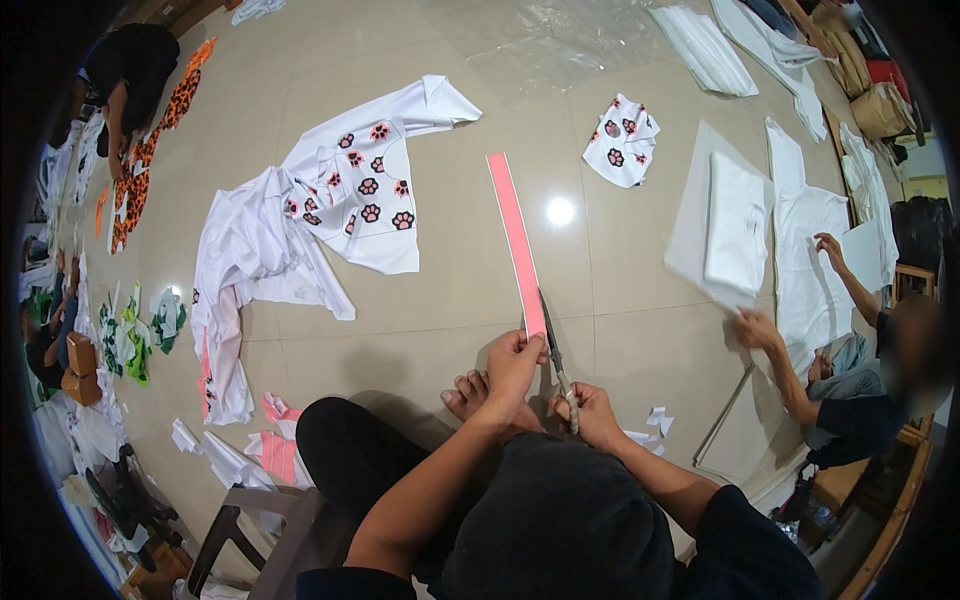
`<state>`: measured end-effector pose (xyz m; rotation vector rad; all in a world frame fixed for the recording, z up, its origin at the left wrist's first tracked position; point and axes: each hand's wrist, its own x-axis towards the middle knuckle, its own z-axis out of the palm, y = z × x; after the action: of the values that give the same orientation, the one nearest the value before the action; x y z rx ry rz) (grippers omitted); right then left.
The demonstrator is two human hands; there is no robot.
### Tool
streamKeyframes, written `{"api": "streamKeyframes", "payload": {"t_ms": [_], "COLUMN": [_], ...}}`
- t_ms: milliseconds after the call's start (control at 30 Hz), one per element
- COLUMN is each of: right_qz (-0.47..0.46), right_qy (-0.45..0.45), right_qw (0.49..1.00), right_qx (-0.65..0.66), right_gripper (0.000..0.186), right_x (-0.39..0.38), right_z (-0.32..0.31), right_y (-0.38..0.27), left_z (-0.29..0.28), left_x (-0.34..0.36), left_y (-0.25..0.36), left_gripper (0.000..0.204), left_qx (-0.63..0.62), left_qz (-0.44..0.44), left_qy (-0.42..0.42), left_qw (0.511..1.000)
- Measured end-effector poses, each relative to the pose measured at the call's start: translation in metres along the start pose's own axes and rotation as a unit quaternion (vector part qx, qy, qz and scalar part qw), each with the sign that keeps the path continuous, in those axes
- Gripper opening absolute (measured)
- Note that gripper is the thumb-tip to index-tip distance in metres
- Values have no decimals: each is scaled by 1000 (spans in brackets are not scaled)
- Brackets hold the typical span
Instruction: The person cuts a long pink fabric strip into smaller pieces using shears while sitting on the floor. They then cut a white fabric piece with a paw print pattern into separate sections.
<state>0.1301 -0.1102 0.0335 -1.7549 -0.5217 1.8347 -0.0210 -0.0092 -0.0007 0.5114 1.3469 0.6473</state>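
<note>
Long, flat pink strip in a pinching left hand — slim scissors in a grasping right hand.

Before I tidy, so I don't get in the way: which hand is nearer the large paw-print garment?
Left. The left hand, holding the pink strip, is to the right of the garment, apart from it; the right hand, gripping scissors, is farther right.

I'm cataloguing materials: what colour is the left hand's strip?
The strip is pink with pale edges; head view shows it.
</note>
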Motion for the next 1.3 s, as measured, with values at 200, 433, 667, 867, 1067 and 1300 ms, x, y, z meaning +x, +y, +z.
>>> {"api": "streamKeyframes", "payload": {"t_ms": [200, 433, 667, 867, 1067, 1300], "right_qz": [7, 10, 1, 5, 10, 7], "right_qy": [3, 14, 9, 11, 12, 18], "right_qw": [1000, 1000, 1000, 1000, 999, 1000], "right_qx": [13, 8, 23, 25, 38, 20], "right_gripper": [21, 22, 24, 24, 24, 22], "right_x": [-3, -2, 7, 5, 3, 2], "right_z": [1, 6, 7, 9, 9, 11], "right_y": [-2, -11, -10, -14, -17, -15], "left_z": [2, 5, 4, 1, 2, 1], "left_x": [0, -6, -6, -3, -4, -7], "left_y": [1, 8, 9, 6, 8, 11], "left_gripper": [19, 17, 15, 15, 15, 16], "left_qx": [-16, -35, -37, -35, -46, -34], "left_qz": [-2, 3, -1, 4, -5, 5], "left_qy": [3, 11, 5, 7, 9, -10], "left_qw": [1000, 999, 999, 999, 999, 999]}}
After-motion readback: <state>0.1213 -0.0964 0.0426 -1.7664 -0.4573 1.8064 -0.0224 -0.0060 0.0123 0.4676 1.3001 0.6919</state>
